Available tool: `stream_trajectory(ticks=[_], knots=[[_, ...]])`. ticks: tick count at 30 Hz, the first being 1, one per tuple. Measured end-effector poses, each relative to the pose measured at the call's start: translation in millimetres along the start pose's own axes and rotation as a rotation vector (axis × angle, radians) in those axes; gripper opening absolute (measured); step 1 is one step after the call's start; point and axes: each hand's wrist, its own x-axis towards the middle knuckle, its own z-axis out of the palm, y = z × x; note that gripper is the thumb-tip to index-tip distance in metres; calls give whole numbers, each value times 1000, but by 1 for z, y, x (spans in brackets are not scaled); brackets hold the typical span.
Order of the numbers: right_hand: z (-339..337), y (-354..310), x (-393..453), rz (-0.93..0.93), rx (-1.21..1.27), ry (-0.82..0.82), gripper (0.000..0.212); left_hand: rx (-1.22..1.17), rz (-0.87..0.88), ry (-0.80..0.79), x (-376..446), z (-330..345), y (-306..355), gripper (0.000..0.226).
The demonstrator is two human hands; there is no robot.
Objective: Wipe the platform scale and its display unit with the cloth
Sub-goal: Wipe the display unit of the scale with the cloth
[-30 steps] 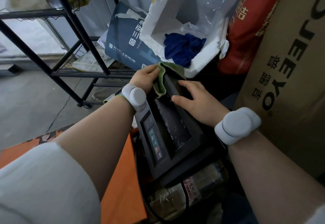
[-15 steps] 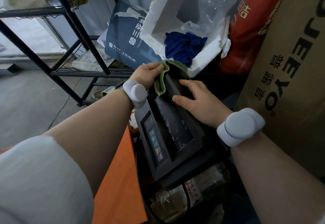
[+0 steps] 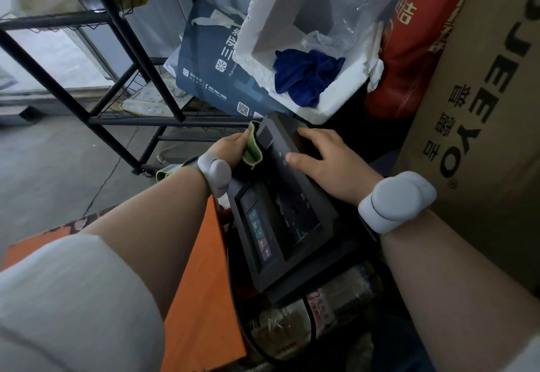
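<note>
The left hand (image 3: 230, 149) gripped the green cloth (image 3: 253, 149) against the display unit (image 3: 287, 211), the right hand (image 3: 330, 164) lay flat on it, and behind, the foam box (image 3: 330, 102) held a blue rag (image 3: 306, 75).

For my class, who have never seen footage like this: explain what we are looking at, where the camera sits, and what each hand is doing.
The camera is worn on the person's head and looks down at their two bare arms, each with a pale wristband. The left hand grips a green cloth against the left edge of a dark display unit, which has coloured buttons on its panel. The right hand rests flat on the unit's top, steadying it. Behind lie a white foam box holding a blue rag, a black metal rack and a cardboard box.
</note>
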Motion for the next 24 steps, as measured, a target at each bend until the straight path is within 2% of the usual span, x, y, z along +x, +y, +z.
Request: stream_trajectory(ticks=[3,8,10,12,17,20,24], knots=[[0,0,0,-1,1,0,65,-35,-26,67,0,0,10,47],[-1,0,1,10,-1,-8,65,-158,156,138,-1,-4,34,37],[-1,0,0,6,-6,-15,66,-206,179,136,-2,-3,32,35],[-1,0,0,8,-3,-16,66,-192,133,116,0,-2,23,37],[-1,0,1,9,7,-16,65,49,-43,48,-5,-4,-16,47],[0,0,1,7,5,-9,65,81,-89,26,-8,-2,-25,56],[0,0,0,8,17,-3,65,118,-80,37,-6,-5,-16,52]])
